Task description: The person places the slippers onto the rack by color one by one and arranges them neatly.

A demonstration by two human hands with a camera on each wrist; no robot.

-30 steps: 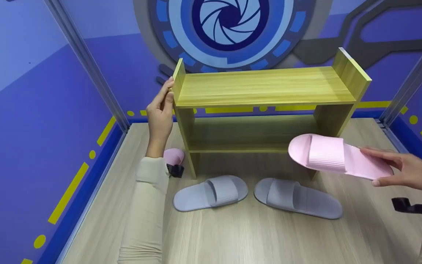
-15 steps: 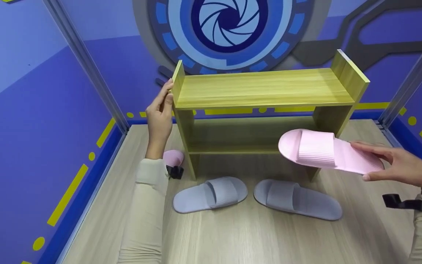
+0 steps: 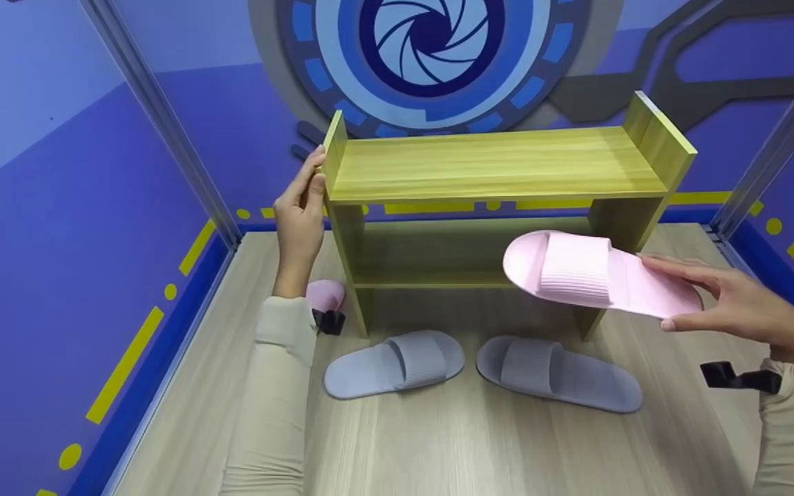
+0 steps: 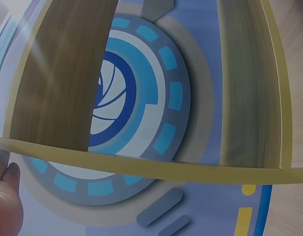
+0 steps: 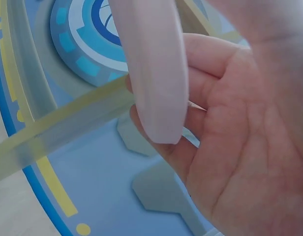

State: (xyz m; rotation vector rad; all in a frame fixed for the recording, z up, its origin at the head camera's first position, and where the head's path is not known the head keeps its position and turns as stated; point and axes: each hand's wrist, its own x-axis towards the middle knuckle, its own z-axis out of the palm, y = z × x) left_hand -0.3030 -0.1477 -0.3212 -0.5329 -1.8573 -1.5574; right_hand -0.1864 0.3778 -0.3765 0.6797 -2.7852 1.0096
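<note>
My right hand (image 3: 748, 306) grips a pink slide slipper (image 3: 573, 269) by its heel, off the floor and before the right part of a wooden shoe rack (image 3: 500, 165). In the right wrist view, the fingers of my right hand (image 5: 230, 118) curl round the pink slipper (image 5: 156, 73). My left hand (image 3: 300, 213) rests against the outer face of the rack's left panel, fingers fairly straight. The left wrist view shows this hand (image 4: 6, 206) beside the panel's edge (image 4: 141, 166). Another pink slipper (image 3: 326, 295) lies left of the rack, partly hidden by my left forearm.
Two grey slippers, one at left (image 3: 397, 365) and one at right (image 3: 559, 375), lie on the wood-grain floor (image 3: 452, 448) before the rack, toes facing each other. A lower shelf (image 3: 466, 251) spans the rack. Blue printed walls (image 3: 218, 124) stand behind and at both sides.
My right hand has carried the pink slipper left and slightly up, toward the rack. My left hand stays at the left panel, and the grey slippers lie as before.
</note>
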